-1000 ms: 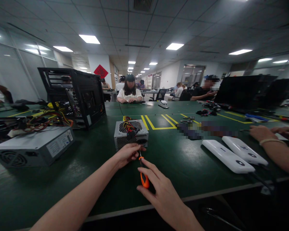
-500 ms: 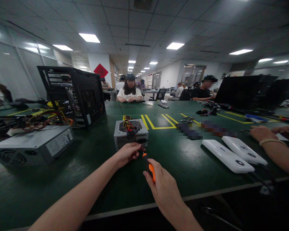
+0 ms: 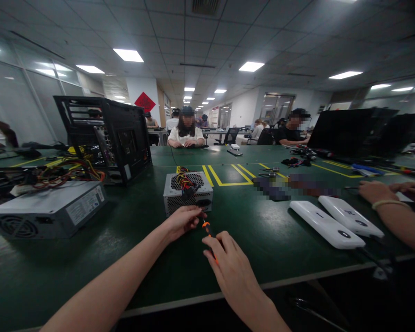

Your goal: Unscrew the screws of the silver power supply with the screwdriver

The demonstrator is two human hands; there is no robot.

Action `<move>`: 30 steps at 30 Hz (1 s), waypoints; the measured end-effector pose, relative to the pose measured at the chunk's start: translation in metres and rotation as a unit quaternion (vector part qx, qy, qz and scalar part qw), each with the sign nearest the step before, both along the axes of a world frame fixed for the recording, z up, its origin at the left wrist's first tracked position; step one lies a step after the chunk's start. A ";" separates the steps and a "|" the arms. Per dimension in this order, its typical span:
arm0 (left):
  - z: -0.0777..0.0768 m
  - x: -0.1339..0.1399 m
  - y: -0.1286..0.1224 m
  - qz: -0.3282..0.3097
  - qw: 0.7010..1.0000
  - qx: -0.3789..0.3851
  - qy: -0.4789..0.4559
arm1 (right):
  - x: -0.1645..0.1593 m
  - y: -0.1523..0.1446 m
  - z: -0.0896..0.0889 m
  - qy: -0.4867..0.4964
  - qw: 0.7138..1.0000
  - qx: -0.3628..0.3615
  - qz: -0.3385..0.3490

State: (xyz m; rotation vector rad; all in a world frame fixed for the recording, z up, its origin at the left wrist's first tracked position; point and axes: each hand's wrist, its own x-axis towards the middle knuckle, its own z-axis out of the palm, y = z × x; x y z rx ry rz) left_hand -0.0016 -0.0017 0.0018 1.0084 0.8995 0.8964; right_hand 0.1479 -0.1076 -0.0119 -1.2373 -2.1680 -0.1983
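Near centre, the right hand (image 3: pixel 233 265) grips an orange-and-black screwdriver (image 3: pixel 206 225); the left hand (image 3: pixel 182 223) has bent fingers, grip unclear, just near of a perforated silver metal box (image 3: pixel 174 203) topped with multicoloured cables (image 3: pixel 186 185).

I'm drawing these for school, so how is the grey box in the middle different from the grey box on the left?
The middle box looks smaller in the picture; the left box looks bigger. The middle box shows lots of little holes; the left box shows a round fan grille. The left box shows a white label; the middle box shows none. Both have colourful wires close by.
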 end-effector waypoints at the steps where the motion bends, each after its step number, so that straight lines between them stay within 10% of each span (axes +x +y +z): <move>1: -0.001 0.000 0.001 -0.002 1.000 0.001 -0.007 | -0.001 0.000 0.000 0.002 1.000 -0.011 -0.001; 30: 0.006 0.001 -0.005 -0.036 0.998 0.017 0.057 | 0.000 -0.003 0.003 0.036 0.999 0.001 0.018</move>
